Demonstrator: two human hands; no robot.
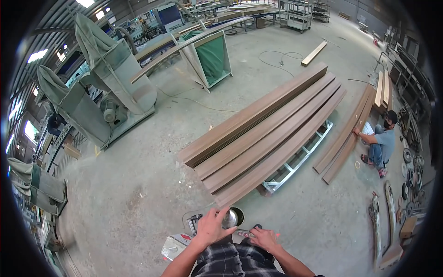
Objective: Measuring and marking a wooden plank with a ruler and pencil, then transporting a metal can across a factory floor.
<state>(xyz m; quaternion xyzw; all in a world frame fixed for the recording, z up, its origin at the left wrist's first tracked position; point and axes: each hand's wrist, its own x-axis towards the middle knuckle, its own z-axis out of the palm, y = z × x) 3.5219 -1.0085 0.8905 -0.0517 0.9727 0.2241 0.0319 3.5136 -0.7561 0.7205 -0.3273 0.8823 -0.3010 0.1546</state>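
**A:** Workshop floor, seen from above: what do the hands have, nearest first?

**B:** The left hand (211, 227) lies fingers spread over a shiny round metal object (232, 218), a bowl or cap by the look of it, resting on it rather than closed around it. The right hand (264, 238) is low beside it, curled at a small red-tipped item (244, 235); whether that grip is pinching it I cannot tell. Both sit just above a checked garment (230, 263) at the picture's lower edge.

**A:** And around them?

**B:** A small grey-and-red box (174, 246) lies on the concrete floor (138, 198) just left of the left forearm.

**A:** How far along does the work look?

**B:** Early, I would judge. The metal object is at the near end of a stack of long brown boards (263, 134), which lies on a pale metal frame (300, 157). The boards lie squared and undisturbed, and no tool touches them.

**A:** Farther off?

**B:** To the right, a second person (383, 141) crouches with a hand at a separate set of brown boards (346, 136) laid on the floor. To the left stands a grey-green dust collector (106, 87) with cloth bags; beyond it is a green-sided stand (210, 57), and a loose pale plank (314, 53) lies near the back.
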